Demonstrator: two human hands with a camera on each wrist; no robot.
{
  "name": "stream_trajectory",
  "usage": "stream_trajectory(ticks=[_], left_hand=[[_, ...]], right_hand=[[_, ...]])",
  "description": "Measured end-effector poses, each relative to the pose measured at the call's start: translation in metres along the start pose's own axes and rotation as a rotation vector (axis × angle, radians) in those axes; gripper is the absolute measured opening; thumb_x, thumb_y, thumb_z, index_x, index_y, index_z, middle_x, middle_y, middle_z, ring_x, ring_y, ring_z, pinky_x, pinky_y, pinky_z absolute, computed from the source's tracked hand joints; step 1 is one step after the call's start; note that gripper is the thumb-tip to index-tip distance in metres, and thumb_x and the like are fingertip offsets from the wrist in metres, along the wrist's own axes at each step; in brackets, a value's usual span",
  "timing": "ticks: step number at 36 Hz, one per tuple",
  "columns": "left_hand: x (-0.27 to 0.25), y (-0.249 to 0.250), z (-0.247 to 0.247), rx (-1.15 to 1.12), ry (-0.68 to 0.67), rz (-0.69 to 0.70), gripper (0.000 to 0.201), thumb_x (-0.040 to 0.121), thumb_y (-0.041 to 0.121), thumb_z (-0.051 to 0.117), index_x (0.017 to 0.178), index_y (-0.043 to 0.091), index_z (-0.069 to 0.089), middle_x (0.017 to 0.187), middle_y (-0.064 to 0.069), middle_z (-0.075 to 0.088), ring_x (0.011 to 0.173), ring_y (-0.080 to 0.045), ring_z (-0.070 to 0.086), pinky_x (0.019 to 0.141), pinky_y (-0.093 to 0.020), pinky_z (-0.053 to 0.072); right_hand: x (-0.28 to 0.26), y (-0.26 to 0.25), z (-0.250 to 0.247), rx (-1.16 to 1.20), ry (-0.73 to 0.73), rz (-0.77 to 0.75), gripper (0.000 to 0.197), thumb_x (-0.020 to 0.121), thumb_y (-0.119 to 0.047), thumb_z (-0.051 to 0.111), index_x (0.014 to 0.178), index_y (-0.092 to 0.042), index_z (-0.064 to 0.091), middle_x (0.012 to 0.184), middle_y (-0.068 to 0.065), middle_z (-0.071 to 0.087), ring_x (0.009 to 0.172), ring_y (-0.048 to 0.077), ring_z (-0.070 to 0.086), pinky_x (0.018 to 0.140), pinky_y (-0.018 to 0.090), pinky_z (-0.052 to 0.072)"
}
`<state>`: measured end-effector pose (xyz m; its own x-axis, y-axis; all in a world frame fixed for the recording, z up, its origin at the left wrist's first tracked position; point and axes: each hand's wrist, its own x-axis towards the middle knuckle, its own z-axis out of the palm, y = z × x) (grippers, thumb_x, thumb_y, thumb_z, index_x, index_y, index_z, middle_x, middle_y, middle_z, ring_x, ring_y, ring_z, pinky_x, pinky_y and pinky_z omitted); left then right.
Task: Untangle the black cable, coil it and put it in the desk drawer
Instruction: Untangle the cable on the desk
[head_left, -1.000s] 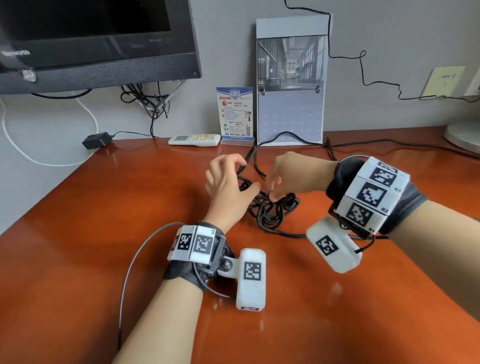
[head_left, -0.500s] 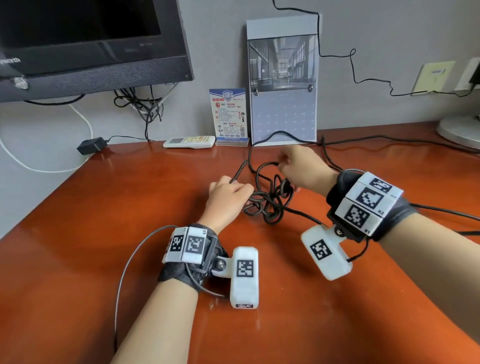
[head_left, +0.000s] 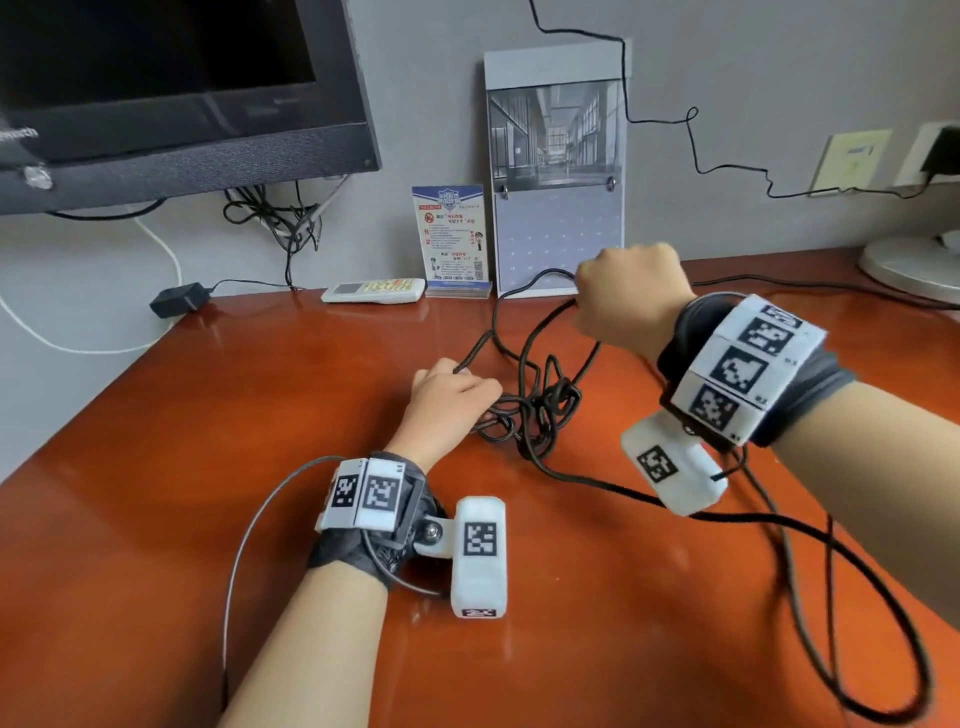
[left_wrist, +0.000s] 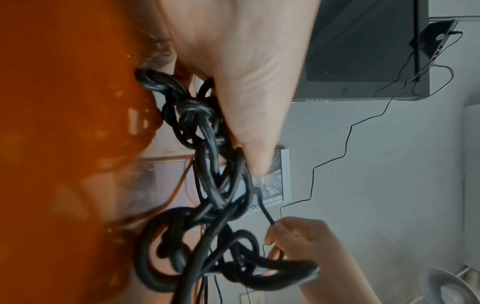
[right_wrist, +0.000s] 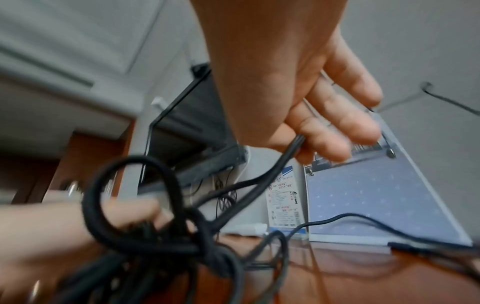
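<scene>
1. since a second ago the right hand (head_left: 628, 296) has drawn away from the left hand (head_left: 452, 400), rising toward one o'clock from the knot with a strand of the black cable (head_left: 540, 410) clamped in its curled fingers.
2. the left hand has dropped onto the surface (head_left: 208, 467) and now pins the left side of the tangle, fingers curled round several strands; the left wrist view shows the thumb (left_wrist: 249, 123) pressed against the bundle.
3. the knot, a tight clump a second ago, is now stretched; two strands run up from it to the right hand.
4. judgement: this loosens the tangle but does not clear it. the untangling step is under way; coiling and the drawer are not yet begun, and no drawer is in view.
5. the tangle sits on the surface at centre, just right of the left hand. its pulled part has its long axis running from seven o'clock at the knot to one o'clock at the right hand.
6. from the knot a long slack length trails toward four o'clock, sweeping in a wide loop near the right forearm; another thin run leads toward twelve o'clock, to the calendar (head_left: 556, 171).
</scene>
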<state>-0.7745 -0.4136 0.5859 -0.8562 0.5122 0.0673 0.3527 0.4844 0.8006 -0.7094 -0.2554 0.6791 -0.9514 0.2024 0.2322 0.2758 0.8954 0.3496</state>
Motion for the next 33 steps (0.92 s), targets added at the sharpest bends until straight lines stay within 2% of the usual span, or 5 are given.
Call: stream_trajectory(ticks=[10,15,22,29,33], left_hand=[[0.004,-0.007,0.002,0.073,0.011,0.014,0.047,0.088,0.029,0.051,0.042,0.026,0.042,0.088,0.004,0.044,0.107,-0.022,0.036,0.1,-0.042,0.034],[0.002,-0.003,0.003,0.082,0.005,0.019,0.037,0.09,0.027,0.051,0.053,0.026,0.047,0.083,0.007,0.04,0.108,-0.023,0.035,0.1,-0.039,0.034],[0.001,-0.004,0.001,0.039,0.001,0.007,0.033,0.088,0.026,0.054,0.056,0.023,0.046,0.085,0.004,0.043,0.11,-0.022,0.036,0.099,-0.036,0.036],[0.002,-0.002,0.001,0.076,-0.019,0.009,0.032,0.089,0.027,0.052,0.058,0.021,0.046,0.086,0.007,0.042,0.109,-0.02,0.035,0.094,-0.033,0.035],[0.001,-0.001,0.001,0.058,-0.008,0.008,0.032,0.088,0.025,0.053,0.058,0.019,0.044,0.085,0.003,0.042,0.108,-0.021,0.036,0.093,-0.034,0.035]], right_hand=[[-0.002,-0.012,0.015,-0.051,-0.144,-0.487,0.063,0.089,-0.004,0.04,0.146,-0.03,0.028,0.144,-0.003,0.038,0.131,0.02,0.032,0.094,0.035,0.041],[-0.004,-0.032,0.008,-0.174,-0.008,-0.628,0.027,0.097,-0.029,0.044,0.12,-0.024,0.057,0.114,0.0,0.058,0.112,0.022,0.049,0.079,0.034,0.043],[0.009,-0.011,-0.03,-0.131,0.067,-0.139,0.015,0.093,-0.008,0.045,0.079,-0.013,0.047,0.07,0.003,0.045,0.073,0.029,0.051,0.065,0.032,0.036],[0.017,0.032,-0.027,-0.111,-0.196,0.119,0.01,0.092,-0.01,0.044,0.088,-0.01,0.052,0.068,0.001,0.043,0.077,0.025,0.048,0.07,0.032,0.037],[0.013,0.013,-0.006,-0.087,-0.216,-0.138,0.047,0.089,-0.007,0.042,0.136,-0.015,0.041,0.117,0.007,0.057,0.107,0.027,0.054,0.082,0.036,0.046]])
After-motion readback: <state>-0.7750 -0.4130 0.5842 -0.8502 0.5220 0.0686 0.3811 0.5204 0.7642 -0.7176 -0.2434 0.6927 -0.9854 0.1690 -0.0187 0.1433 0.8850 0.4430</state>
